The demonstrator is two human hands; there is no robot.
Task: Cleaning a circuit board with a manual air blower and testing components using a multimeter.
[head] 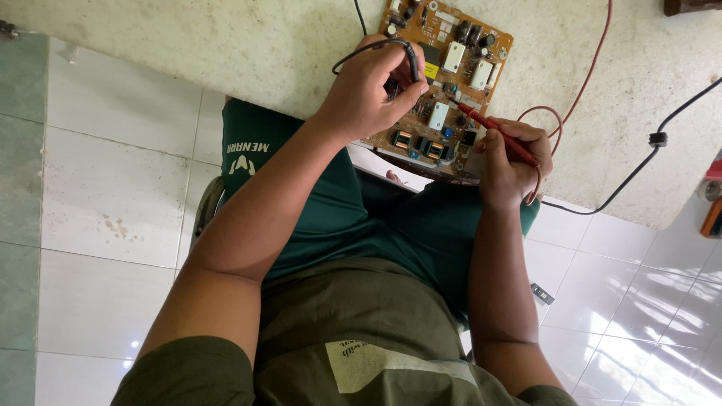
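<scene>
Circuit board (440, 83) | left hand (374, 86) closed on black probe (412, 64) | right hand (511, 162) gripping red probe (492, 129)

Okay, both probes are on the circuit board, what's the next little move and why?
Probably hold both tips steady. The left hand pinches the black probe down among the components of the orange circuit board, and the right hand angles the red probe onto the near right part. Exact contact points are too small to tell, so any nudge should be slight.

We see the circuit board (444, 83) on the counter (263, 53), between left hand (372, 90) and right hand (511, 162); both probes perhaps touch it.
</scene>
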